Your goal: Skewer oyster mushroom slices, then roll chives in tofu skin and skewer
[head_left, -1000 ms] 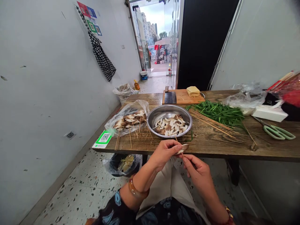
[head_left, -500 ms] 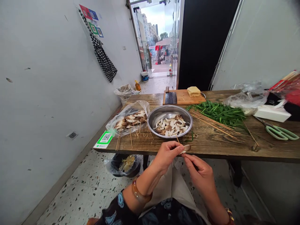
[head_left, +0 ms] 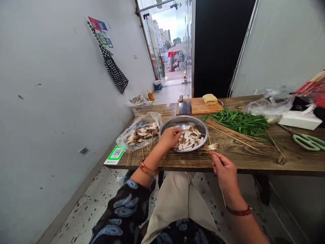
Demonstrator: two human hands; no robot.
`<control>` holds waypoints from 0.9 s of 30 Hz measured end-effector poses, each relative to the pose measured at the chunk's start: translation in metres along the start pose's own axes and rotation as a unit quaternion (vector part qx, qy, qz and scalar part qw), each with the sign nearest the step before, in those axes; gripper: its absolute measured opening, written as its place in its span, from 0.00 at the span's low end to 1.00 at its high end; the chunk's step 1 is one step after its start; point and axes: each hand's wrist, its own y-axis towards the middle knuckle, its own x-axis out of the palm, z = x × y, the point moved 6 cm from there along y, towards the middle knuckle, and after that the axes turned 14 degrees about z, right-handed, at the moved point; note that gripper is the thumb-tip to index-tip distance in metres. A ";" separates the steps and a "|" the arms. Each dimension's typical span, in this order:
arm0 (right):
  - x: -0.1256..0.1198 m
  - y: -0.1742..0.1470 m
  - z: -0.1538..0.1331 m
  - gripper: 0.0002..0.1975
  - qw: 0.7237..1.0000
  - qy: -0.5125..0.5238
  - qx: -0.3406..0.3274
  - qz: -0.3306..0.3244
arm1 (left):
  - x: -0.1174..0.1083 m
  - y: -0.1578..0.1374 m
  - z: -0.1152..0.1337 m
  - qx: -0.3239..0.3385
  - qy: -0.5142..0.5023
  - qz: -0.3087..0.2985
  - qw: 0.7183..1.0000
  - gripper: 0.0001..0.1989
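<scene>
My right hand (head_left: pixel 224 167) is closed around a bamboo skewer (head_left: pixel 222 194) in front of the table edge. One brown-and-white mushroom slice (head_left: pixel 212 147) is threaded near its upper part, just above my fingers. My left hand (head_left: pixel 170 138) reaches over the left side of a steel bowl (head_left: pixel 165 122), its fingers bent together at the mushroom slices (head_left: pixel 189 139) inside. What those fingertips pinch, if anything, is hidden. To the left, skewered mushrooms (head_left: pixel 142 133) lie on a clear plastic bag (head_left: pixel 149 119), their sticks pointing towards me.
Loose bamboo skewers (head_left: pixel 232 134) and green chives (head_left: pixel 241 123) lie right of the bowl. Behind are a cutting board (head_left: pixel 199 109), a cleaver (head_left: pixel 185 107) and stacked tofu sheets (head_left: pixel 210 99). Green-handled scissors (head_left: pixel 306 142) and a tissue box (head_left: pixel 299 121) sit at the right.
My left hand has let go of the skewer and mushroom slice and moved forward left into the bowl. My right hand has carried the skewer a little up and to the right.
</scene>
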 end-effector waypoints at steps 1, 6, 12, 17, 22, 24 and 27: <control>0.000 0.003 0.003 0.20 1.000 0.008 0.007 0.002 | 0.007 0.006 -0.001 0.026 0.052 -0.027 0.998 0.10; -0.002 0.005 0.010 0.21 0.999 0.003 0.036 -0.002 | 0.039 0.021 0.004 0.070 0.114 -0.093 0.987 0.12; -0.002 0.005 0.009 0.22 1.000 -0.020 0.020 -0.005 | 0.068 0.029 0.027 0.136 0.069 -0.126 0.980 0.10; -0.001 0.006 0.009 0.23 1.000 -0.018 0.016 -0.014 | 0.073 0.031 0.032 0.118 0.057 -0.108 0.985 0.05; 0.000 0.007 0.007 0.24 1.000 -0.022 0.007 -0.020 | 0.058 0.031 0.026 0.076 0.019 -0.072 0.994 0.02; 0.000 0.007 0.006 0.23 1.000 -0.022 0.000 -0.022 | 0.049 0.026 0.022 0.014 -0.063 -0.058 0.996 0.01; -0.003 0.006 0.003 0.22 1.000 -0.008 -0.016 -0.019 | 0.035 0.013 0.017 -0.084 -0.222 -0.032 0.971 0.03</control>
